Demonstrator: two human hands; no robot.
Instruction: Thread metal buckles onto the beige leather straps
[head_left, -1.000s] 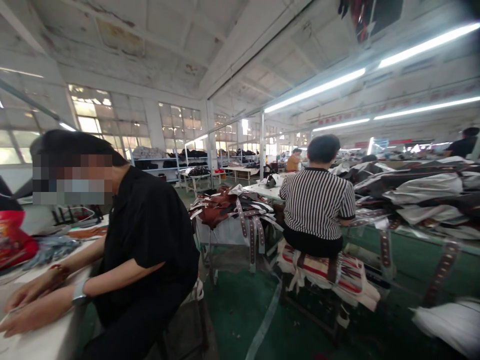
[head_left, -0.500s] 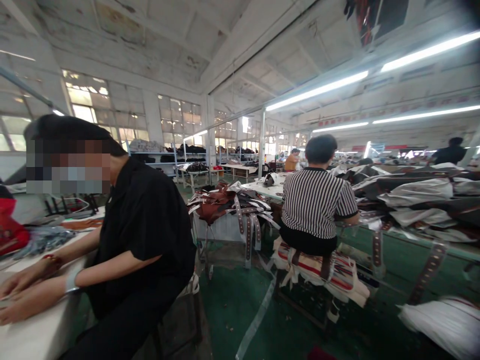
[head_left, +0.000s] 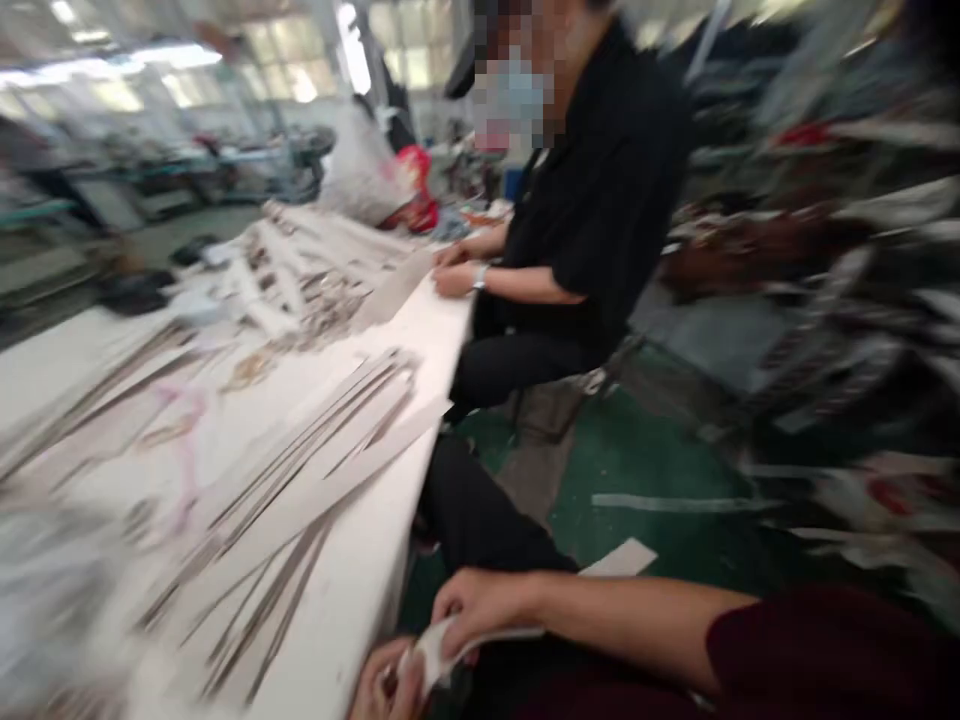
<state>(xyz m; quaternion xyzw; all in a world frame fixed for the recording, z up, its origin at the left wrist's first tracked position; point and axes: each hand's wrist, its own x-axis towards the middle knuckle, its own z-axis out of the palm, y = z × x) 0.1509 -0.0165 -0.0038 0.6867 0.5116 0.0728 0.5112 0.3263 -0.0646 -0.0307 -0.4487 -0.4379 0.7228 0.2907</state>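
At the bottom centre my right hand (head_left: pixel 480 612) pinches a pale strip (head_left: pixel 431 650), whose far end (head_left: pixel 622 560) shows beyond my forearm. My left hand (head_left: pixel 390 682), cut by the bottom edge, has its fingers closed on the same strip, just left of my right hand. Both hands are beside the near edge of the white table (head_left: pixel 360 590), over my lap. Long pale strips with dark edges (head_left: pixel 300 500) lie on the table to the left of them. Motion blur softens the picture.
A person in black (head_left: pixel 607 180) sits at the table's far side, hands on a pale piece (head_left: pixel 397 290). Behind the strips lie a heap of pale pieces (head_left: pixel 277 270) and a white bag (head_left: pixel 360 170). Clear plastic (head_left: pixel 60 600) is at lower left; brown pieces (head_left: pixel 765 250) are at right.
The view has swung left and down, bringing the table and both my hands with the strip into sight. The person in black now appears right of centre; the person in stripes is out of view.
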